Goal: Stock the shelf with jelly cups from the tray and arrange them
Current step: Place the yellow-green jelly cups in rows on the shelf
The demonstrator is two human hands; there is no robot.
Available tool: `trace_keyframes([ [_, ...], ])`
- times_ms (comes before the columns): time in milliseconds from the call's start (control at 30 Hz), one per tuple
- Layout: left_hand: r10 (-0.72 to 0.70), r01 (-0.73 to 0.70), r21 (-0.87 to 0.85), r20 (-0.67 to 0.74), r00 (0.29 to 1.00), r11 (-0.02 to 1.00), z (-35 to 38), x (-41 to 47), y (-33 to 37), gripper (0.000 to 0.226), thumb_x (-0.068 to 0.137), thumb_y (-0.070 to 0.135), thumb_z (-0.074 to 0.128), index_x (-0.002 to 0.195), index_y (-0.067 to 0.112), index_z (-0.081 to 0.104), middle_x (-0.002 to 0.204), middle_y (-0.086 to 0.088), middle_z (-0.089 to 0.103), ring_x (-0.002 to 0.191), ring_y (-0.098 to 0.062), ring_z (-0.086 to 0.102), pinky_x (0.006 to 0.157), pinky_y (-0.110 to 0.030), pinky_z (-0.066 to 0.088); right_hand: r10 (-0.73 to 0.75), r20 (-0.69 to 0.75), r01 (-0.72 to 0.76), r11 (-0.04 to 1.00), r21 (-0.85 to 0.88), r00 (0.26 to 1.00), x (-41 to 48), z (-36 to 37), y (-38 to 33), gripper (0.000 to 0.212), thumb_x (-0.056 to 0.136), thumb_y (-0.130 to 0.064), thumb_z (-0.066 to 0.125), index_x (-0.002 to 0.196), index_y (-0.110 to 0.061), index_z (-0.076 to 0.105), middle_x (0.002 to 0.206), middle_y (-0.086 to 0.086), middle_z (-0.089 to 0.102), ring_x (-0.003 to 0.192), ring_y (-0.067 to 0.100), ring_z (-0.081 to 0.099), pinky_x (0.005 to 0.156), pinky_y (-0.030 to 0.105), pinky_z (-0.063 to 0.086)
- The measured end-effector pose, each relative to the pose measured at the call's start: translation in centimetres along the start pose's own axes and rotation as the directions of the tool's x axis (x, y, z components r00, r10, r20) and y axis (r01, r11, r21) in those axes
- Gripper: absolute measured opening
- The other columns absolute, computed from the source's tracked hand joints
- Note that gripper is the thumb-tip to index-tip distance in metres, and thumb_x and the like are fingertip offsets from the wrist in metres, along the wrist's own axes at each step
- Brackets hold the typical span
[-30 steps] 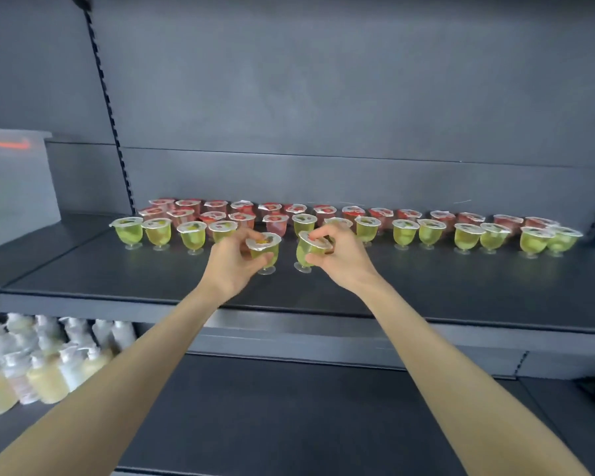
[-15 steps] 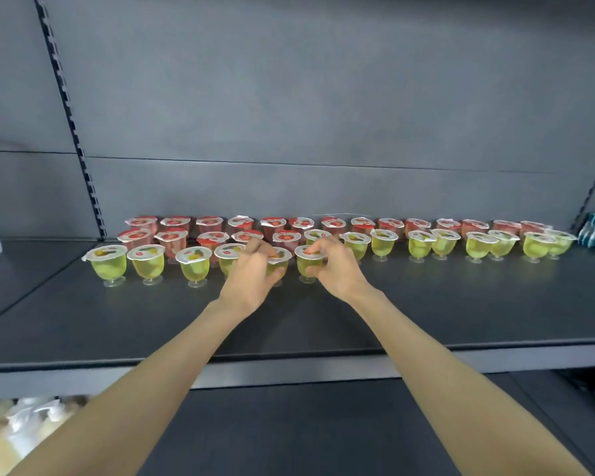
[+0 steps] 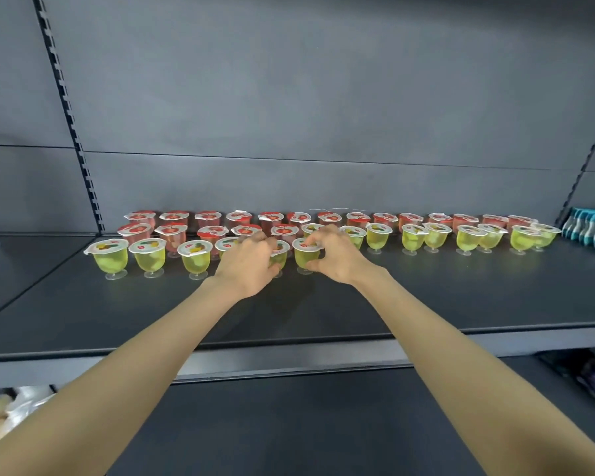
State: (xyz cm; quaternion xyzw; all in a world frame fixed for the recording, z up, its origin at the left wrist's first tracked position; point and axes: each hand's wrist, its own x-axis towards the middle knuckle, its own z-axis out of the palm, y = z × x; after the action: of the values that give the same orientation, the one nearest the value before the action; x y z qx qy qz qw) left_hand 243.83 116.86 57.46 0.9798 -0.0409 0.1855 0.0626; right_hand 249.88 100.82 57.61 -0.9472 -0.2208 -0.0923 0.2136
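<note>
A dark grey metal shelf (image 3: 426, 297) is running across the view under a plain grey back panel (image 3: 289, 97), carrying jelly cups in rows, with red cups (image 3: 172, 218) behind and green cups (image 3: 110, 257) in front. The cups are probably light, thin-walled and slick. They are standing top-heavy on small stemmed feet under film lids, so gripping the wall just below the rim is looking safer than pressing the lid. Both arms are reaching forward, nearly straight, converging on the middle of the front row. The left hand (image 3: 251, 266) is curling its fingers round one green cup (image 3: 278, 255) that it largely hides. The right hand (image 3: 339, 261) is pinching the neighbouring cup (image 3: 303, 254) — fingers over the lid, thumb low on the wall. Whether either foot is touching the shelf, I cannot tell.
</note>
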Motion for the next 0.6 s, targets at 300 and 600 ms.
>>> trace_keyframes([
  [300, 0.029, -0.027, 0.027, -0.077, 0.997, 0.999, -2.9, -1.9, 3.0, 0.049, 0.091, 0.031, 0.055, 0.135, 0.012, 0.044, 0.139, -0.009, 0.043, 0.131, -0.027, 0.034, 0.102, -0.041, 0.035, -0.076, -0.086, 0.074, 0.997, -0.032, 0.993, -3.0, -4.1, 0.1, 0.04, 0.089, -0.019, 0.063, 0.128, -0.016, 0.053, 0.139, 0.006, 0.045, 0.13, 0.027, 0.038, 0.106, 0.042, 0.038],
  [600, 0.111, -0.082, 0.139, -0.221, 0.969, 0.987, -2.7, -6.2, 10.6, 0.051, 0.09, 0.034, 0.056, 0.135, 0.014, 0.045, 0.135, -0.011, 0.047, 0.127, -0.031, 0.037, 0.102, -0.046, 0.031, -0.178, -0.119, 0.172, 0.983, -0.059, 0.977, -10.6, -8.3, 5.3, 0.039, 0.091, -0.019, 0.057, 0.129, -0.013, 0.05, 0.141, 0.006, 0.04, 0.134, 0.027, 0.029, 0.104, 0.039, 0.036],
])
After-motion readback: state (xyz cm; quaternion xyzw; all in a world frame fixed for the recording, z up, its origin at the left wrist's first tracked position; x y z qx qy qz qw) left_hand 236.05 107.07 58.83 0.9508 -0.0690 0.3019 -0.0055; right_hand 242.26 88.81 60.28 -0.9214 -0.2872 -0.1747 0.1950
